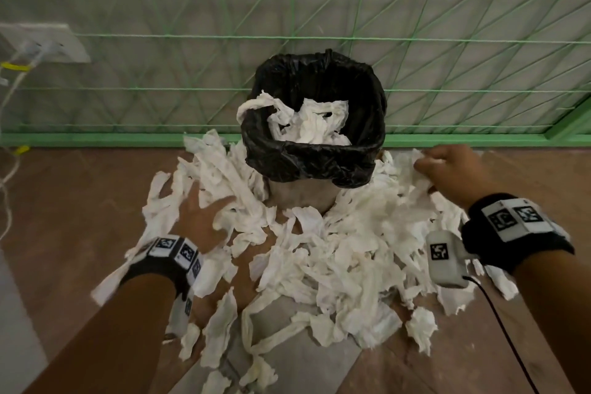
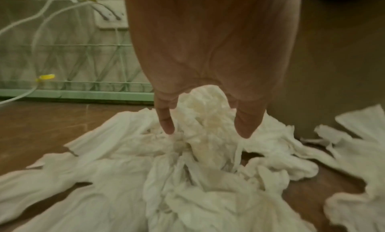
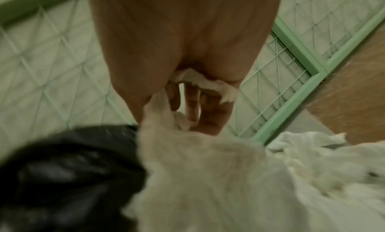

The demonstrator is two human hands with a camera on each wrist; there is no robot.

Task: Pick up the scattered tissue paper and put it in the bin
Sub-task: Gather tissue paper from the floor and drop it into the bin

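Observation:
The bin (image 1: 319, 158), lined with a black bag, stands against the fence with white tissue (image 1: 311, 125) inside and one strip draped over its left rim. Torn tissue paper (image 1: 335, 253) lies heaped on the floor around its base. My left hand (image 1: 200, 211) is spread flat on the heap left of the bin; the left wrist view shows its fingers (image 2: 166, 123) straight, tips touching the tissue (image 2: 200, 136). My right hand (image 1: 444, 169) is curled beside the bin's right edge and grips a bunch of tissue (image 1: 415, 176). In the right wrist view the curled fingers (image 3: 191, 103) hold tissue (image 3: 198, 169) next to the black liner (image 3: 68, 169).
A green mesh fence (image 1: 415, 41) with a green base rail (image 1: 128, 139) runs behind the bin. A wall socket (image 1: 48, 45) with white cables is at the far left. Brown floor (image 1: 64, 201) lies on both sides. A black cable (image 1: 502, 323) trails from my right wrist.

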